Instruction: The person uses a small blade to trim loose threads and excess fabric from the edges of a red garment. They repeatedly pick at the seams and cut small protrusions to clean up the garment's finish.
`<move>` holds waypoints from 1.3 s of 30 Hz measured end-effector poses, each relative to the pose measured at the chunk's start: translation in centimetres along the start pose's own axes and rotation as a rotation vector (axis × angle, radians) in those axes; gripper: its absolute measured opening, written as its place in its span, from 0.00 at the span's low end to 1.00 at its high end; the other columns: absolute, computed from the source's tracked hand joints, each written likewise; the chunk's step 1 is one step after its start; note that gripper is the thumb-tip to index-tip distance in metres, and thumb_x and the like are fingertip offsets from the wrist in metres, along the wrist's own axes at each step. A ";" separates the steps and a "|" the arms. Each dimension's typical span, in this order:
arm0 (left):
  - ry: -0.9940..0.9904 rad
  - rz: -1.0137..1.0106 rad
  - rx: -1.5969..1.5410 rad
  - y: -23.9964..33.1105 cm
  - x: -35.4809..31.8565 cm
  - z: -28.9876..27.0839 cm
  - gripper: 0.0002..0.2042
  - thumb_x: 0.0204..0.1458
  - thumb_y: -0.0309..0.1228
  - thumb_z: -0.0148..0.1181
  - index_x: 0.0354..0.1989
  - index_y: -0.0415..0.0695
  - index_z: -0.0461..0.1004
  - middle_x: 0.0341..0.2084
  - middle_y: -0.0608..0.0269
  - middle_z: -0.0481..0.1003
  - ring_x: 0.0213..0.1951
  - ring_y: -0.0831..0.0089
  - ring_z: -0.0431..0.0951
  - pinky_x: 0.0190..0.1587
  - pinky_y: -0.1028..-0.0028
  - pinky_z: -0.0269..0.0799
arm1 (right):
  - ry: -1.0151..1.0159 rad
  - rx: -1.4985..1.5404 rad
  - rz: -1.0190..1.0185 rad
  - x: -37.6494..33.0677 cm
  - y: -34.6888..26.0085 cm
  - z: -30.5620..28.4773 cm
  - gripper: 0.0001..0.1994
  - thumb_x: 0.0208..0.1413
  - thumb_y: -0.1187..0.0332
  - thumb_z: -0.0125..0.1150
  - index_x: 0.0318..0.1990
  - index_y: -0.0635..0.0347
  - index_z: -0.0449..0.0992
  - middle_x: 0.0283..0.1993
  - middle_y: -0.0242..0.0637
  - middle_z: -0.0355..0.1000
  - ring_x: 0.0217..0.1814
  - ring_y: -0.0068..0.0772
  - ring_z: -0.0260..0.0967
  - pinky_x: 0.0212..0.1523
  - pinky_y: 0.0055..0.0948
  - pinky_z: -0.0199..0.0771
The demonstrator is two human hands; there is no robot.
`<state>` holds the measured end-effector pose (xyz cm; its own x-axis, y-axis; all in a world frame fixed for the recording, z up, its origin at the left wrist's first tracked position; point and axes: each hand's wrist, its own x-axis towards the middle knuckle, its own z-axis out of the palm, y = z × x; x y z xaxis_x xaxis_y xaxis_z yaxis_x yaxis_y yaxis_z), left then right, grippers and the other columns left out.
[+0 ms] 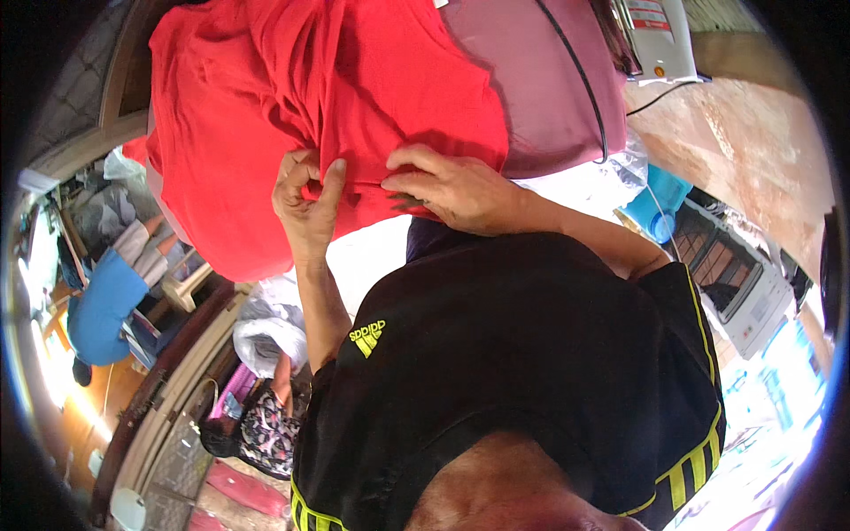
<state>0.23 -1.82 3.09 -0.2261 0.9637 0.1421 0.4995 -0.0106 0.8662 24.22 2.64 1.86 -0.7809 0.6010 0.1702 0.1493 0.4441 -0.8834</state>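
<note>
A bright red cloth garment [354, 88] lies spread and rumpled over a mauve padded surface [540, 80]. Its near edge runs between my two hands. My left hand [305, 199] is closed, with thumb and fingers pinching the red fabric near this edge. A short distance to the right, my right hand [456, 190] has its fingers bent and closed on the same edge. Folds gather in the cloth just beyond both hands. What lies under the fingertips is partly hidden.
A black cord [575, 66] crosses the mauve surface. At the upper right stands a white appliance [660, 40] with an orange knob. To the left is a person in blue [111, 305]; another in patterned clothing [268, 429] is lower left. A blue container [655, 208] stands right.
</note>
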 end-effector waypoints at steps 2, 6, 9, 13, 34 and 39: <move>-0.002 0.157 0.208 -1.8 0.4 0.2 0.11 0.43 0.23 0.71 0.23 0.41 0.70 0.31 0.65 0.73 0.34 0.71 0.70 0.40 0.71 0.65 | -0.027 0.101 0.012 -0.9 0.6 -0.2 0.14 0.60 0.76 0.58 0.53 0.60 0.74 0.58 0.39 0.64 0.51 0.41 0.73 0.48 0.37 0.79; 0.045 0.426 0.453 -1.5 1.3 1.6 0.16 0.41 0.25 0.69 0.40 0.48 0.76 0.45 0.61 0.74 0.50 0.61 0.70 0.54 0.58 0.60 | 0.178 0.081 0.135 -4.3 1.8 1.0 0.16 0.58 0.79 0.59 0.55 0.60 0.73 0.56 0.41 0.67 0.50 0.44 0.74 0.48 0.38 0.79; -0.236 0.661 0.640 1.4 3.7 1.6 0.31 0.39 0.23 0.63 0.58 0.54 0.72 0.57 0.63 0.69 0.66 0.61 0.61 0.64 0.54 0.48 | 0.273 0.114 0.151 -6.2 1.5 1.8 0.16 0.60 0.79 0.59 0.55 0.61 0.73 0.54 0.43 0.70 0.50 0.45 0.74 0.48 0.38 0.78; -0.629 0.825 0.791 2.5 6.3 1.5 0.31 0.34 0.21 0.60 0.55 0.54 0.74 0.52 0.70 0.73 0.62 0.66 0.66 0.65 0.54 0.47 | 0.404 0.104 0.241 -7.4 0.3 3.0 0.14 0.61 0.77 0.59 0.54 0.61 0.74 0.44 0.44 0.76 0.47 0.42 0.77 0.44 0.36 0.79; -0.382 0.822 0.484 2.6 12.1 10.0 0.11 0.53 0.33 0.65 0.41 0.40 0.78 0.32 0.54 0.79 0.35 0.55 0.81 0.41 0.63 0.76 | 0.905 -0.454 0.194 -1.2 3.5 -3.7 0.20 0.51 0.62 0.73 0.47 0.65 0.79 0.36 0.44 0.78 0.36 0.40 0.77 0.37 0.34 0.77; -0.559 0.483 0.050 2.3 14.3 11.4 0.05 0.57 0.26 0.61 0.38 0.40 0.78 0.30 0.60 0.79 0.31 0.68 0.79 0.36 0.73 0.74 | 0.855 -0.235 0.149 2.5 7.9 -4.6 0.22 0.51 0.64 0.72 0.51 0.67 0.76 0.42 0.44 0.79 0.41 0.38 0.78 0.48 0.35 0.77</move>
<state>7.69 14.98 1.71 0.4813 0.8471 0.2253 0.4763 -0.4685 0.7441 26.24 10.64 -2.69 -0.0396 0.9108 0.4109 0.4065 0.3903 -0.8261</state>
